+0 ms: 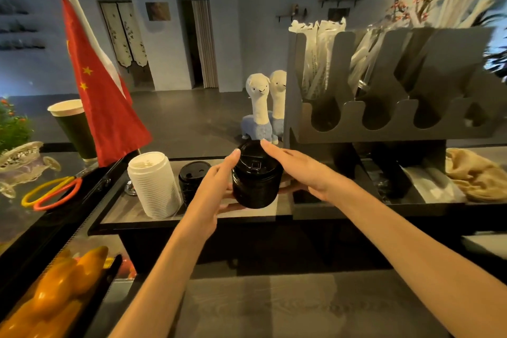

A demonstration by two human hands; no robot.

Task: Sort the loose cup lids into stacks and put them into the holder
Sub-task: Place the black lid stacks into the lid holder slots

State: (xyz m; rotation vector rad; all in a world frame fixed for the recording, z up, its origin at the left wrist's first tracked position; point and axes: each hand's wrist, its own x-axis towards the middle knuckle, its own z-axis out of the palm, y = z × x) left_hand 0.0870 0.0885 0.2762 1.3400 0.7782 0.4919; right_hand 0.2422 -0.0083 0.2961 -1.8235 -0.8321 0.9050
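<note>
A tall stack of black cup lids [256,181] is held between my two hands just above the grey shelf [131,214]. My left hand [211,195] grips its left side, thumb up by the top lid and fingers underneath. My right hand [299,170] lies against the right side with straight fingers reaching the top rim. To the left, a stack of white lids [153,184] and a shorter black lid stack [193,178] stand on the shelf. The grey metal holder [384,123] with scalloped slots rises at the right.
Wrapped straws [318,57] fill the holder's upper slots. Two plush alpacas [260,107] stand behind the lids. A red flag [107,107], a paper cup [74,129] and rubber bands [52,192] are at the left; a tan cloth [477,175] lies at the right.
</note>
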